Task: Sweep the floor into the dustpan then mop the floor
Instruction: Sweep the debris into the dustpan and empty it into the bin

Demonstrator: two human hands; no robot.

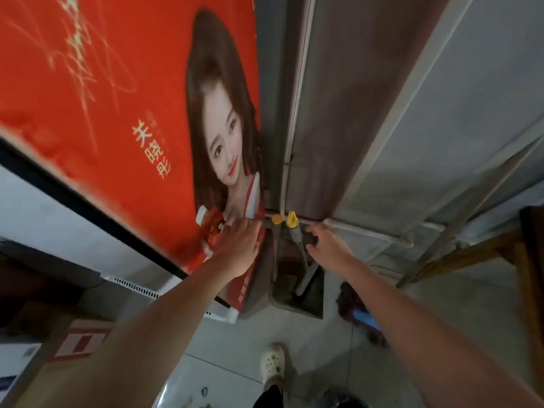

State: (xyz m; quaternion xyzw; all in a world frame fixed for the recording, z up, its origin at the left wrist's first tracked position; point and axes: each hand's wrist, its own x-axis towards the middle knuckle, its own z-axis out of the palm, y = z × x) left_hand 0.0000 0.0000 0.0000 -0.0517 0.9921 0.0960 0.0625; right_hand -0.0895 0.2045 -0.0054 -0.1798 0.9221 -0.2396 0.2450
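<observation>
My left hand point(238, 245) lies flat with straight fingers against the edge of a red poster panel point(117, 98). Just right of it, two yellow tap handles point(284, 218) sit on a grey pipe at the wall. My right hand point(326, 245) is beside the grey spout point(295, 235) below the right handle, thumb and fingers spread in a curve and holding nothing. Under the taps is a low floor basin point(316, 312). A dark red mop head point(350, 298) with a blue part point(365, 318) lies on the floor to the basin's right.
A white appliance point(138, 287) stands behind the poster at the left, with cardboard boxes point(79, 343) below it. Wooden furniture point(477, 251) stands at the right. My foot in a white clog point(273, 365) is on the grey tiled floor point(323, 363).
</observation>
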